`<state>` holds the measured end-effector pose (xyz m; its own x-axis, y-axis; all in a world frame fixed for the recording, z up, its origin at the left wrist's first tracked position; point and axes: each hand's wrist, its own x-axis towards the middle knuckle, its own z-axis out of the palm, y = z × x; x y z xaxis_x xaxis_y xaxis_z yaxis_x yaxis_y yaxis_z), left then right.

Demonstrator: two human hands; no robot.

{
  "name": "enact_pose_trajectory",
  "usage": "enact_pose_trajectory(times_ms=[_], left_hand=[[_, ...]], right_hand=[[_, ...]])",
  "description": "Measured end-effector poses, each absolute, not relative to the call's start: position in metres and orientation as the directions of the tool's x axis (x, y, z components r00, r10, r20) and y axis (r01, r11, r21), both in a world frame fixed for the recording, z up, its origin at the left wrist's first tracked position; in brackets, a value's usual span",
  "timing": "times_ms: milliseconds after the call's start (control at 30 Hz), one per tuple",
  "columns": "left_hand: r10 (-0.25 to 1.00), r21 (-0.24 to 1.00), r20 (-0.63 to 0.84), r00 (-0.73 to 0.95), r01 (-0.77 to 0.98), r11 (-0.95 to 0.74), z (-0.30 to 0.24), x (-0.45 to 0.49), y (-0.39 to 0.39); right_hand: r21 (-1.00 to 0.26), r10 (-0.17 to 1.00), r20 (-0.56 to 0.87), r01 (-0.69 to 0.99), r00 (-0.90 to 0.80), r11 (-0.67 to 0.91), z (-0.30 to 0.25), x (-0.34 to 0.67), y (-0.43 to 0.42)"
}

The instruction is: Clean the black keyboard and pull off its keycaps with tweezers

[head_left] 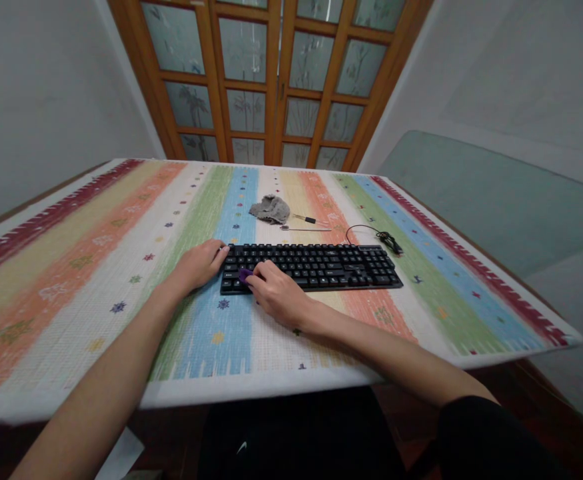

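Observation:
A black keyboard [321, 265] lies across the middle of the striped table cover. My left hand [198, 265] rests against its left end, fingers curled on the edge. My right hand [277, 291] is closed in a pinch on a small purple tool [244, 275], held over the keys at the keyboard's front left corner. The keyboard's black cable [378, 233] is coiled behind its right end.
A crumpled grey cloth [270, 209] lies behind the keyboard. Next to it are a small screwdriver [304, 219] and a thin rod [305, 229]. The table's cover [96, 280] is multicoloured. Wooden glazed doors [271, 80] stand beyond the far edge.

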<state>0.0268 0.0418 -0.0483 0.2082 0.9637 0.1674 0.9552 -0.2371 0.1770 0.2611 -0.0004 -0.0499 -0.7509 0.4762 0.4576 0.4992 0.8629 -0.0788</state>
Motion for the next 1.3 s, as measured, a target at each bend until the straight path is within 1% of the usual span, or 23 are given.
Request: enact_pose_trajectory(times_ms=[133,400,700,867,967,1167,1300], left_hand=[[0.967,0.189,0.164,0.197,0.955,-0.227,-0.046,0.028,0.041],[0.963,0.192,0.166,0.211,0.951,-0.242,-0.046,0.028,0.041],[0.967,0.213,0.155,0.202,0.949,-0.232,-0.044,0.031,0.039],[0.965,0.209,0.160,0.207,0.949,-0.238,-0.043,0.031,0.038],[0.965,0.202,0.159,0.209,0.950,-0.239,-0.043,0.031,0.038],[0.966,0.193,0.159,0.206,0.953,-0.235,-0.043,0.032,0.038],[0.964,0.190,0.166,0.209,0.952,-0.239,-0.044,0.030,0.039]], right_hand=[[-0.021,0.477,0.412,0.515,-0.777,0.857,-0.052,0.254,-0.002],[-0.010,0.483,0.411,0.526,-0.773,0.850,-0.053,0.256,-0.004],[-0.085,0.416,0.486,0.432,-0.769,0.898,-0.045,0.255,0.006],[-0.057,0.429,0.444,0.452,-0.787,0.890,-0.048,0.237,0.007],[-0.084,0.442,0.448,0.456,-0.777,0.886,-0.054,0.233,0.006],[-0.122,0.403,0.461,0.394,-0.791,0.911,-0.053,0.238,0.006],[-0.125,0.374,0.507,0.363,-0.777,0.923,-0.046,0.237,0.004]])
